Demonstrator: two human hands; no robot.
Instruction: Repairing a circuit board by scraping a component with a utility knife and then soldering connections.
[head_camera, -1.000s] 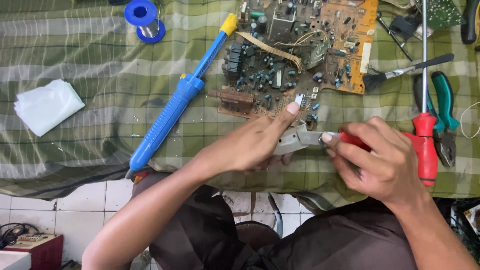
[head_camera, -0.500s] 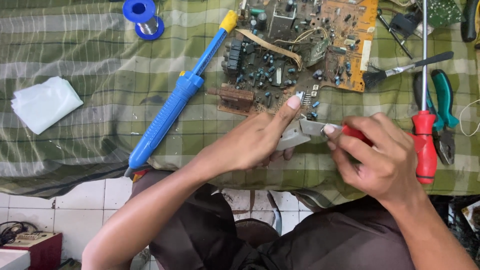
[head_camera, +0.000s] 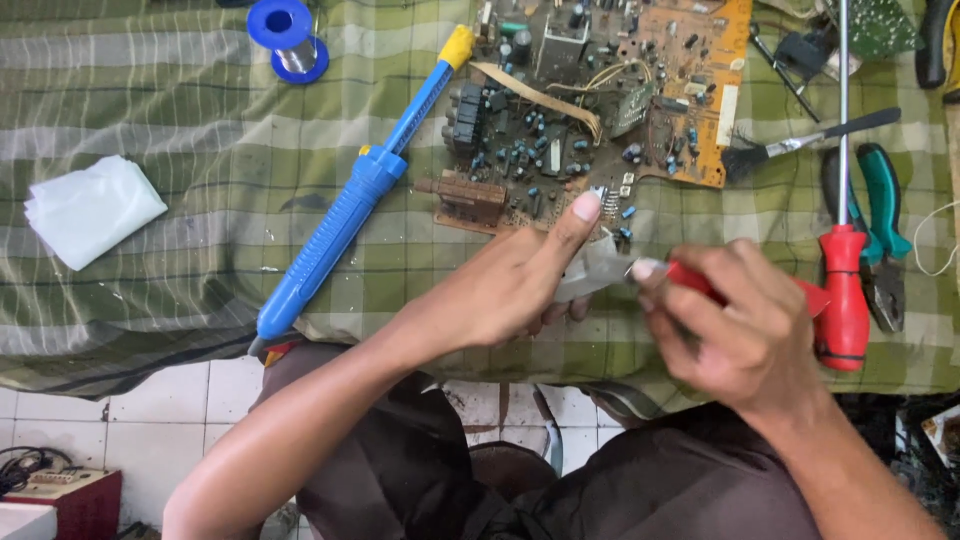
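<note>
The left hand (head_camera: 505, 290) pinches a small grey part (head_camera: 592, 275), apparently metal, while the right hand (head_camera: 740, 330) grips a red-handled tool (head_camera: 700, 285); a slip may jab the fingers (head_camera: 575, 215).

A small grey metal piece (head_camera: 592, 275) is held level just below the circuit board's near edge, met by a red-handled tool (head_camera: 700, 285) from the right.

Soft, even daylight, no harsh glare

Shadows stay faint under the blue desoldering pump (head_camera: 345, 210); the right hand (head_camera: 735, 325) is smeared with motion blur, while the circuit board (head_camera: 600, 100) looks pretty sharp.
</note>
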